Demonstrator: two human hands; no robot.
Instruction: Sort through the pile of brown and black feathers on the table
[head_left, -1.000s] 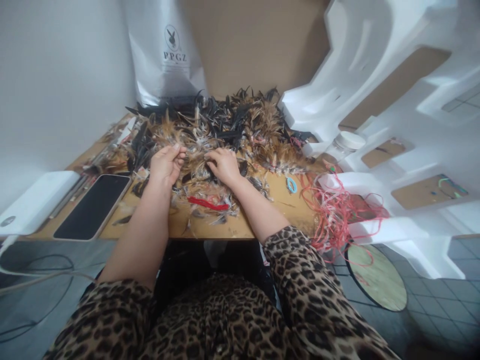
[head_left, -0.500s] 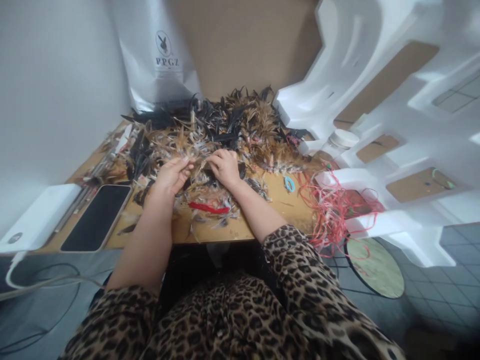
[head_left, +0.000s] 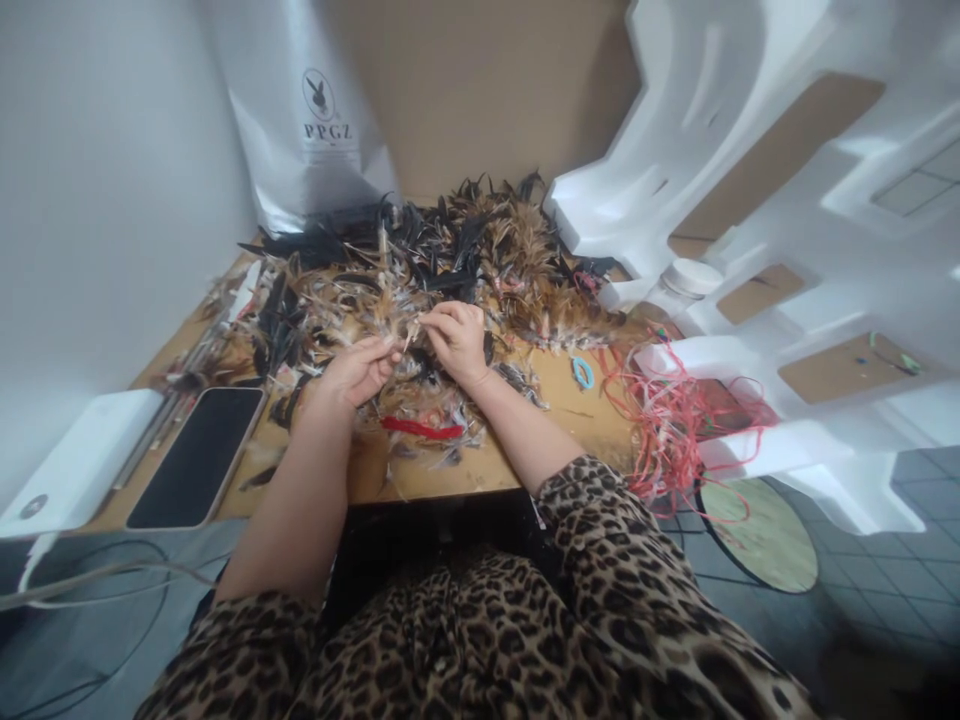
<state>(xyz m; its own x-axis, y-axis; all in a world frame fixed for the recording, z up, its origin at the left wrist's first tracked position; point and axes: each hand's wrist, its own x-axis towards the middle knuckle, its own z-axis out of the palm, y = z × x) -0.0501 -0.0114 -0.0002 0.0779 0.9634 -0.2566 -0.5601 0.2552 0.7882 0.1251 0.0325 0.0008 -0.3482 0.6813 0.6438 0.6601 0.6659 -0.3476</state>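
Observation:
A big heap of brown, black and white feathers (head_left: 420, 265) covers the back of a small wooden table (head_left: 555, 400). My left hand (head_left: 356, 368) and my right hand (head_left: 457, 340) meet at the near edge of the heap. Both are closed in a pinch on a few pale feathers (head_left: 409, 335) held between them, just above the pile. A red strip (head_left: 420, 429) lies on the table right below my hands.
A dark phone (head_left: 199, 455) and a white box (head_left: 75, 460) lie at the left. Red strings (head_left: 675, 420) spill over the right edge, with a blue ring (head_left: 581, 372) beside them. White foam packing (head_left: 750, 200) stands right, a silver bag (head_left: 315, 120) behind.
My left hand has come down and right toward my right hand, and the two now pinch feathers together. The camera has shifted slightly.

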